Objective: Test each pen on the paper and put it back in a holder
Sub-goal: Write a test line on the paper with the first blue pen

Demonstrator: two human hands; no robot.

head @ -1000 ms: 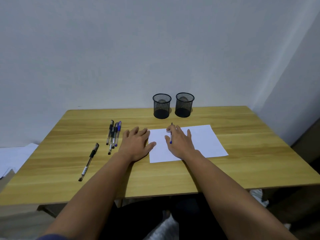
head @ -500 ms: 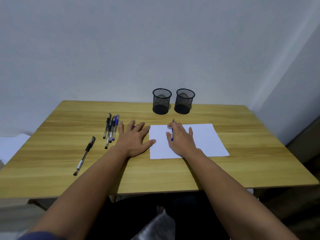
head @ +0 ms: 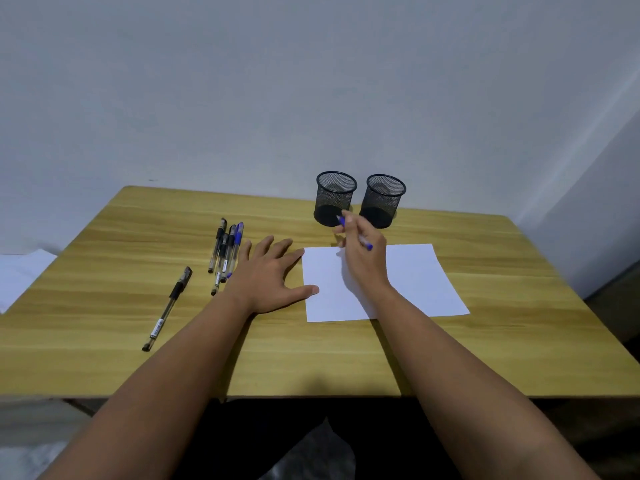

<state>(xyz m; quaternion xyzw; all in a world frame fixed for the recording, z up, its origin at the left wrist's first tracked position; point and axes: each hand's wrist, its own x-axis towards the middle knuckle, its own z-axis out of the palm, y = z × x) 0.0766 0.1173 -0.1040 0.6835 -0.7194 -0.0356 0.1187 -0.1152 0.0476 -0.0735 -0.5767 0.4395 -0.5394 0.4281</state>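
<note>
Right hand [head: 363, 252] now lifted off the white paper [head: 408, 282], fingers pinching a slim blue-capped pen [head: 366, 242] before two empty mesh holders [head: 335, 199] — left hand [head: 268, 277] flat, fingers spread, beside the sheet's edge.

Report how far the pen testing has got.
Done: nothing visibly; both mesh holders look empty and the paper shows no marks I can see. In hand: the right hand holds a blue pen raised near the holders; the left hand lies flat. Left: the pen cluster and lone black pen.
</note>
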